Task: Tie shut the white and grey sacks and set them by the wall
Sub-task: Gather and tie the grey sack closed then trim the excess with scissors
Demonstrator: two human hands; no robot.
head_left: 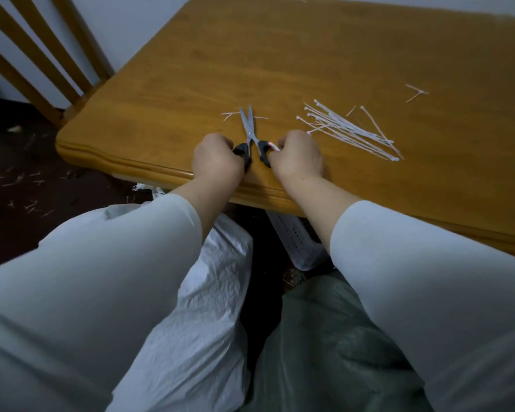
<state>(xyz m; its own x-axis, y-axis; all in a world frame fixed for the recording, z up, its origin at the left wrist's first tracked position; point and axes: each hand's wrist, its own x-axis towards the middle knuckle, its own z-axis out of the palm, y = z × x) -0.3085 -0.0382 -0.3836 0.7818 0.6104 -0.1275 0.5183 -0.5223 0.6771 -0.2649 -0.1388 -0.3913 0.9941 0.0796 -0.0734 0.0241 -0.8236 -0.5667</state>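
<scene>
Left hand (pixel 216 160) and right hand (pixel 298 157) each grip a handle of the scissors (pixel 249 129) on the desk (pixel 309 55), blades pointing away; white sack (pixel 208 307) and grey sack (pixel 324 337) side by side below.

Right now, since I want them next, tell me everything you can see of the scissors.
The scissors lie flat on the wooden table near its front edge, grey metal blades slightly parted and pointing away from the person, handles black. The left hand grips the left handle, the right hand the right one. White offcuts lie beside the blades.
</scene>
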